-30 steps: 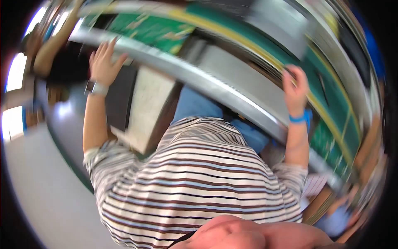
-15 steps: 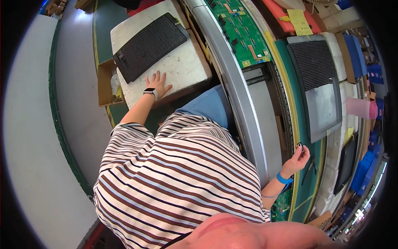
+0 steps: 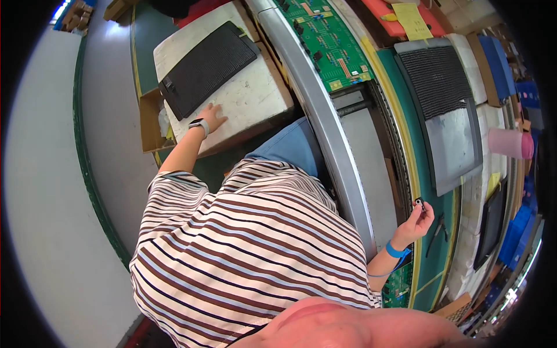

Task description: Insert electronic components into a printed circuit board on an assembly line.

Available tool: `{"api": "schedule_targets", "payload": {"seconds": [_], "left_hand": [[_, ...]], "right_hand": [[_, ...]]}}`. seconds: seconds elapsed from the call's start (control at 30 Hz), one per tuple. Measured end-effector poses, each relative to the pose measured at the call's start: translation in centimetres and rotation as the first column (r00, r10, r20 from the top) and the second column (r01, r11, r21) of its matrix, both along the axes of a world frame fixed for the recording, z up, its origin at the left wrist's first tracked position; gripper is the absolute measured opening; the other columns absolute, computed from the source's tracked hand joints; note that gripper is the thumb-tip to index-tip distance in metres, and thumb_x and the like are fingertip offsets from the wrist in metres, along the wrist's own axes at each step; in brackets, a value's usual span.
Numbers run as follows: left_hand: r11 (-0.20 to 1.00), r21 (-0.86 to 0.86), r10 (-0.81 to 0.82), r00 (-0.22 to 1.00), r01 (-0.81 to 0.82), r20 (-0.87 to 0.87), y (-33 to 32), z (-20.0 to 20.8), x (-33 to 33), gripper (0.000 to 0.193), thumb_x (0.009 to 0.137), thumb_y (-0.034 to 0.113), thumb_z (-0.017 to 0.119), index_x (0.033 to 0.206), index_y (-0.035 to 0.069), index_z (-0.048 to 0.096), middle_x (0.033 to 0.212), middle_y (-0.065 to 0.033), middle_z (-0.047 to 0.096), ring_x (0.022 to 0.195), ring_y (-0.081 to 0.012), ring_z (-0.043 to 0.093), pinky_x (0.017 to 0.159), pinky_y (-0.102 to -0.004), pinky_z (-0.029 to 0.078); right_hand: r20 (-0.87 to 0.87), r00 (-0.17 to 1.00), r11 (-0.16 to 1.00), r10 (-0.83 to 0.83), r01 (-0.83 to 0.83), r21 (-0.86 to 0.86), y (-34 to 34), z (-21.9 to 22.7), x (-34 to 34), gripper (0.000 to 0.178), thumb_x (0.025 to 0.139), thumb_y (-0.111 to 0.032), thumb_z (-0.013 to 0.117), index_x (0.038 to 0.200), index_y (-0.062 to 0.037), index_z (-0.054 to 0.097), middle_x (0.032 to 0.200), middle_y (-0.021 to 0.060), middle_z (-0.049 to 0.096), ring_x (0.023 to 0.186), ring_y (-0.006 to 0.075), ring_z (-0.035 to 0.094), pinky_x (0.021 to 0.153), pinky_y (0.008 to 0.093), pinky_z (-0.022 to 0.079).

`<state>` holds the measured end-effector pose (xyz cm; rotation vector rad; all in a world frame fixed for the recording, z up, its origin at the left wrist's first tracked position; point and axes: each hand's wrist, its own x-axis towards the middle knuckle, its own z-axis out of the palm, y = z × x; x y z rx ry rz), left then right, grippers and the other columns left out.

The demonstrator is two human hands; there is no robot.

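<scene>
My left hand (image 3: 212,118) rests on a white foam block (image 3: 252,93), its fingers loosely spread beside the near edge of a black ribbed tray (image 3: 210,68). Nothing shows in that hand. Over at the right, my right hand (image 3: 413,226) pinches a small black component with a pale round spot (image 3: 419,202) between thumb and fingers. It is held up above the green bench mat (image 3: 438,255), near a pair of dark-handled pliers (image 3: 436,232). The component's exact kind is too small to make out.
A metal conveyor rail (image 3: 316,104) runs between my hands, with a green circuit board (image 3: 328,43) beyond it. Another ribbed black tray (image 3: 438,87), partly filled, lies on the right bench. A pink cup (image 3: 507,143), blue bins (image 3: 513,238) and a cardboard box (image 3: 152,124) stand around.
My left hand has drawn slightly left on the foam block, its fingers less stretched than before. The right hand keeps its pinch on the small component in nearly the same place.
</scene>
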<state>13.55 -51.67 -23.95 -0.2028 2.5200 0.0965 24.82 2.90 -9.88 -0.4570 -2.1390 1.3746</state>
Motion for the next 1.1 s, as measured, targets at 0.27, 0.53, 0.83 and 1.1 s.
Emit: {"api": "schedule_targets", "payload": {"seconds": [0.27, 0.53, 0.83, 1.1], "left_hand": [[0.350, 0.266, 0.816, 0.153, -0.898, -0.557, -13.4, -4.5, -0.3, 0.079, 0.059, 0.058, 0.068, 0.109, -0.003, 0.057, 0.114, -0.0231, 0.054, 0.108, -0.0332, 0.052, 0.092, -0.0409, 0.039], [-0.254, 0.667, 0.959, -0.094, -0.700, 0.267, -19.3, -3.5, -3.1, 0.098, 0.056, 0.078, 0.057, 0.118, 0.002, 0.049, 0.085, -0.0062, 0.057, 0.078, -0.0226, 0.054, 0.080, -0.0379, 0.040], [-0.404, 0.850, 0.895, 0.048, -0.339, 0.444, -21.0, -4.7, -5.2, 0.085, 0.059, 0.078, 0.053, 0.102, 0.005, 0.056, 0.093, -0.0091, 0.058, 0.090, -0.0298, 0.055, 0.079, -0.0471, 0.044], [-0.398, 0.843, 0.904, -0.001, -0.362, 0.427, -26.9, -9.3, -7.0, 0.079, 0.075, 0.073, 0.035, 0.121, 0.010, 0.052, 0.116, -0.0111, 0.057, 0.106, -0.0300, 0.054, 0.097, -0.0397, 0.036]], "right_hand": [[-0.007, 1.000, 0.993, 0.006, -0.005, 0.120, 0.0, 0.0, 0.3, 0.018, 0.088, -0.004, 0.051, 0.104, 0.0027, 0.052, 0.094, 0.0090, 0.056, 0.084, 0.0149, 0.055, 0.077, 0.0246, 0.045], [0.041, 0.999, 0.984, -0.006, -0.001, 0.179, -1.7, 1.3, -0.8, 0.018, 0.085, -0.002, 0.053, 0.102, 0.0018, 0.052, 0.096, 0.0066, 0.051, 0.084, 0.0148, 0.049, 0.076, 0.0252, 0.042], [0.105, 0.992, 0.970, 0.065, -0.087, 0.226, -4.2, 1.4, -2.3, 0.016, 0.085, -0.001, 0.052, 0.101, 0.0014, 0.051, 0.094, 0.0055, 0.050, 0.083, 0.0140, 0.050, 0.072, 0.0241, 0.042], [0.126, 0.985, 0.960, 0.115, -0.143, 0.241, -5.2, 1.6, -3.0, 0.015, 0.086, 0.000, 0.051, 0.100, 0.0025, 0.050, 0.094, 0.0065, 0.049, 0.083, 0.0137, 0.050, 0.074, 0.0245, 0.042]]}}
